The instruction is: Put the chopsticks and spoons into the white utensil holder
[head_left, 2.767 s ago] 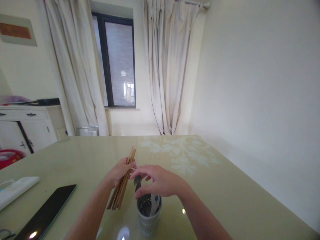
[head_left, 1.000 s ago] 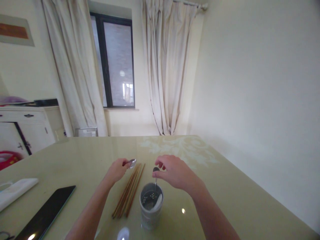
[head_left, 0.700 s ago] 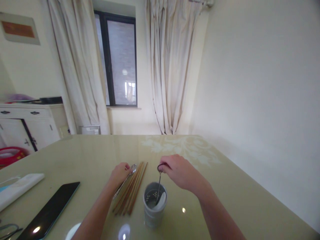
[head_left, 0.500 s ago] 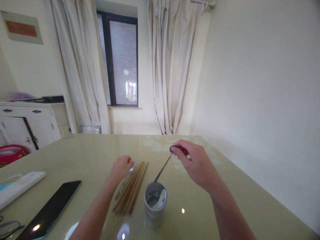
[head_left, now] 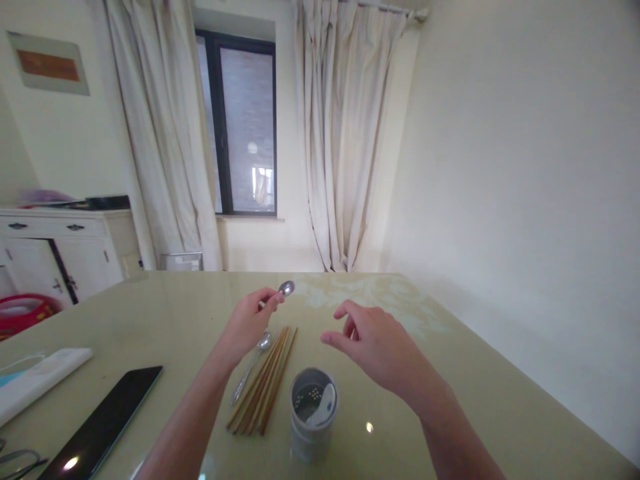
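My left hand (head_left: pixel 251 321) pinches a metal spoon (head_left: pixel 287 288) near its bowl, held above the table; its handle is mostly hidden by the hand. My right hand (head_left: pixel 369 340) hovers to the right with thumb and fingers apart, holding nothing. Between and below the hands stands a grey cutlery holder (head_left: pixel 311 437) with holes in its bottom. A white spoon (head_left: pixel 323 407) leans inside it. Left of the holder lies a bundle of several wooden chopsticks (head_left: pixel 266 387), and beside them a second metal spoon (head_left: pixel 248 375) rests on the table.
A black tablet or phone (head_left: pixel 107 417) and a white power strip (head_left: pixel 45 381) lie on the left of the glossy table (head_left: pixel 500 413). Part of a dark cable (head_left: pixel 23 457) shows at the lower left edge. A wall (head_left: pixel 550 267) borders the table's right side.
The metal spoon has left the holder and passed from my right hand to my left. My left hand has risen off the spoon beside the chopsticks; my right hand's fingers have opened.
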A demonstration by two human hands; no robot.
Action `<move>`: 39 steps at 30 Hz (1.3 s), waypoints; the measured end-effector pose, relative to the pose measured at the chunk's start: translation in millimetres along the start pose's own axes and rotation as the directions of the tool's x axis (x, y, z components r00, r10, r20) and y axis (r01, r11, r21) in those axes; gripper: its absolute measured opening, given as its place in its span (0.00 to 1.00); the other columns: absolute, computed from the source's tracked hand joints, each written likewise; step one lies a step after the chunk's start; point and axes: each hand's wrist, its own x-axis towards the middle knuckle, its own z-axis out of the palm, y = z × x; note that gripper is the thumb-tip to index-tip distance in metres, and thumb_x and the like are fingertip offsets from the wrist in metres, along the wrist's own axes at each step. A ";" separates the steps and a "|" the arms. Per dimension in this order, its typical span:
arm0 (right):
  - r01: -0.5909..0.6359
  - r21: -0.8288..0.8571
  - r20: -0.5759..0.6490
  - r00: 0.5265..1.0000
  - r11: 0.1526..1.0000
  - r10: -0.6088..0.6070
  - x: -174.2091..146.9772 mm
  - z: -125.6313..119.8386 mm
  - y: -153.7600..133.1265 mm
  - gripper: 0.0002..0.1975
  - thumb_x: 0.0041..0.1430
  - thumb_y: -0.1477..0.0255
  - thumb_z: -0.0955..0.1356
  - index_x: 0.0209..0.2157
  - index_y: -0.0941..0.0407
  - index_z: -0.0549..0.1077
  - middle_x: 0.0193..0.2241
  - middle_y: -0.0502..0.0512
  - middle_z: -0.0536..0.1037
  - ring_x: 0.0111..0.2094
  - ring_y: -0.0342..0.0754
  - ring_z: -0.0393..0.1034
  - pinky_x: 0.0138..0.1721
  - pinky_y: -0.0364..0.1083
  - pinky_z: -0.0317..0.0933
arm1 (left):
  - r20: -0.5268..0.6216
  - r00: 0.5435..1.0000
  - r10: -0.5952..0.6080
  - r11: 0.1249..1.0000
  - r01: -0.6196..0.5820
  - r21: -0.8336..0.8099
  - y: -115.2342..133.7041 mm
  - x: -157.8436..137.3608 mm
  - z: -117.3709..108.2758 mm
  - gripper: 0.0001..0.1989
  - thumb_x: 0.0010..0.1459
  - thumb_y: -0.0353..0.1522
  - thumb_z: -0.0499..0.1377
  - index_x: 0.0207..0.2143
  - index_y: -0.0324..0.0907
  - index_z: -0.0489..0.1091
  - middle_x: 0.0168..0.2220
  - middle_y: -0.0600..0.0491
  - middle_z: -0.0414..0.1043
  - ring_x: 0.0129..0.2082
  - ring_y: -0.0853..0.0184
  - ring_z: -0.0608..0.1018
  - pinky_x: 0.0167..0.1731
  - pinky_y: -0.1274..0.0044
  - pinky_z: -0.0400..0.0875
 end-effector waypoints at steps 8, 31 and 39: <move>0.041 -0.287 0.327 0.943 0.957 0.057 -2.2 28.9 -7.8 0.31 0.49 0.51 0.81 0.47 0.58 0.82 0.44 0.71 0.85 0.46 0.71 0.81 0.41 0.56 0.69 | 0.009 0.927 -0.375 0.859 0.344 0.379 -107.7 13.3 7.6 0.14 0.63 0.38 0.57 0.29 0.42 0.76 0.20 0.50 0.76 0.27 0.58 0.82 0.30 0.72 0.68; 0.147 -0.317 0.362 0.932 0.937 -0.023 -6.2 29.4 -7.5 0.12 0.55 0.79 0.70 0.37 0.55 0.85 0.39 0.63 0.87 0.43 0.60 0.80 0.35 0.49 0.58 | 0.054 0.942 -0.332 0.803 0.252 0.539 -122.7 6.2 36.5 0.10 0.62 0.36 0.61 0.38 0.41 0.81 0.43 0.41 0.86 0.45 0.53 0.85 0.41 0.72 0.71; 0.157 -0.233 0.242 0.965 0.960 -0.099 -10.1 6.0 -1.1 0.12 0.60 0.80 0.69 0.35 0.52 0.84 0.35 0.55 0.87 0.39 0.54 0.79 0.34 0.47 0.55 | 0.070 0.985 -0.156 0.905 0.114 0.410 -65.9 11.2 12.6 0.12 0.66 0.35 0.57 0.39 0.41 0.80 0.42 0.44 0.85 0.44 0.56 0.84 0.45 0.71 0.73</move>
